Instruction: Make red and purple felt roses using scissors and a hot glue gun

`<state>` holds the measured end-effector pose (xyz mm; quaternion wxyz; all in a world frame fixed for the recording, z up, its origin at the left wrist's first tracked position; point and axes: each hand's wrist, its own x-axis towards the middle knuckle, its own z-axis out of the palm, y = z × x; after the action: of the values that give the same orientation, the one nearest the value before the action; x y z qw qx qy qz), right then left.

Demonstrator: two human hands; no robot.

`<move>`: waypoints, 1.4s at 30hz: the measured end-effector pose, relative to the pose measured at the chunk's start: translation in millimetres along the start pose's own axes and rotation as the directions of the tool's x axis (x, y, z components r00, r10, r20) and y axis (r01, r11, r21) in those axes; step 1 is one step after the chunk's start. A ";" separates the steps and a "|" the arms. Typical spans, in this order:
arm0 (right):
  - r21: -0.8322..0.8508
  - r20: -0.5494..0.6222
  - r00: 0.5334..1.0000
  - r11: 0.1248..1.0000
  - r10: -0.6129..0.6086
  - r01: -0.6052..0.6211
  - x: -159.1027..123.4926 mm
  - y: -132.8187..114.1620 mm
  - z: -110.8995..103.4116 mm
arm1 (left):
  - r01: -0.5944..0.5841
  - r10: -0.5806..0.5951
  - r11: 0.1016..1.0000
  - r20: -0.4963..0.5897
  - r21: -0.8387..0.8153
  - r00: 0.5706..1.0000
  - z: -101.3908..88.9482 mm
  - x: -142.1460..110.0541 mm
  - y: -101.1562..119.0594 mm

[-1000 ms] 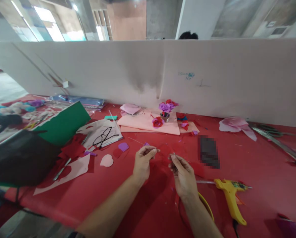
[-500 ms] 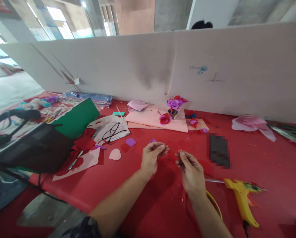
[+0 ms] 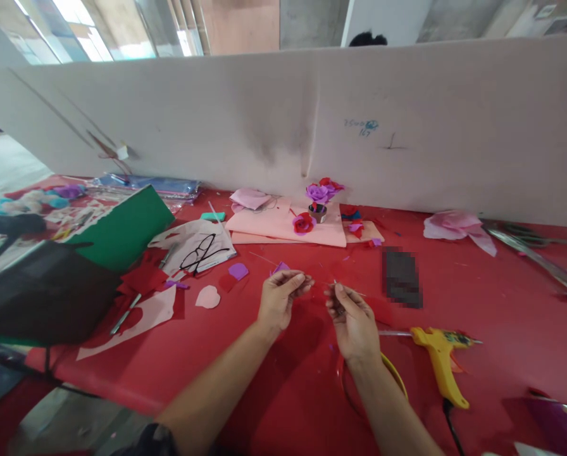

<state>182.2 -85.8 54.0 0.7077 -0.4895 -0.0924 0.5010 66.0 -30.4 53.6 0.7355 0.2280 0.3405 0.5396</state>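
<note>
My right hand (image 3: 354, 320) is closed in a pinch over the red table, with a thin pale wire-like strand (image 3: 358, 292) sticking out past its fingers. To its left, a short gap away, my left hand (image 3: 282, 297) is also pinched closed. Whatever lies between its fingertips is too fine to make out. A purple paper piece (image 3: 280, 267) lies just behind my left hand. Beyond both hands, a red and purple paper flower (image 3: 304, 223) rests on pink sheets (image 3: 264, 225), beside a small dark cup (image 3: 317, 214) bearing purple and red flowers (image 3: 322, 192).
A yellow glue gun (image 3: 440, 358) lies right of my right forearm, near a yellow tape-like ring (image 3: 395, 377). Behind it sits a blurred dark rectangle (image 3: 402, 278). Glasses (image 3: 202, 253), a pink petal shape (image 3: 208, 297) and a green-sided box (image 3: 122, 231) are leftward. A white partition (image 3: 217, 120) borders the back.
The view has swung slightly right, so the table things appear shifted left. Both hands keep their pinched pose, and the thin strand by my right hand now shows more clearly.
</note>
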 end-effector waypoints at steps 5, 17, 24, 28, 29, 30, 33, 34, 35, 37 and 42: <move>-0.002 -0.015 1.000 1.000 -0.007 0.007 -0.7 0.9 -0.1 | -0.040 0.040 0.998 -0.014 0.042 0.999 -0.6 0.3 -0.9; -0.066 -0.006 0.991 0.988 -0.137 0.136 1.3 6.3 -3.8 | -0.053 0.054 0.998 -0.036 0.044 0.998 1.0 -0.1 -1.0; -0.118 -0.007 0.979 0.973 -0.202 0.199 3.5 9.9 -6.2 | -0.054 0.058 0.997 -0.069 0.058 0.996 0.0 1.8 -2.7; -0.114 0.007 0.981 0.974 -0.196 0.195 4.1 9.6 -5.8 | -0.029 0.033 0.998 -0.064 0.060 0.997 0.0 1.7 -1.3; -0.111 0.006 0.982 0.976 -0.189 0.188 4.4 9.6 -5.8 | -0.032 0.036 0.997 -0.062 0.071 0.997 0.1 1.4 -0.9; -0.107 0.001 0.983 0.978 -0.182 0.181 4.7 9.6 -5.8 | -0.039 0.045 0.995 -0.062 0.088 0.997 0.3 1.0 -0.6; -0.088 -0.014 0.986 0.983 -0.165 0.163 5.4 9.8 -5.7 | -0.075 0.084 0.987 -0.063 0.142 0.994 1.0 -0.5 -0.4; -0.082 -0.014 0.987 0.984 -0.162 0.161 5.5 9.9 -5.5 | -0.081 0.091 0.986 -0.062 0.147 0.994 1.0 -0.6 -0.8; -0.077 -0.011 0.987 0.984 -0.160 0.159 5.4 9.9 -5.3 | -0.082 0.091 0.987 -0.059 0.140 0.994 0.8 -0.5 -1.2; -0.067 -0.003 0.988 0.986 -0.153 0.152 4.8 10.1 -4.9 | -0.070 0.075 0.991 -0.050 0.110 0.996 -0.4 0.6 -2.2; -0.045 -0.004 0.993 0.992 -0.119 0.119 4.1 9.8 -4.3 | -0.069 0.073 0.992 -0.037 0.103 0.997 -4.0 3.6 -2.9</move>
<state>180.8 -84.9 42.7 0.7255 -0.5004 -0.1304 0.4541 65.5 -28.0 48.0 0.6961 0.2660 0.3744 0.5519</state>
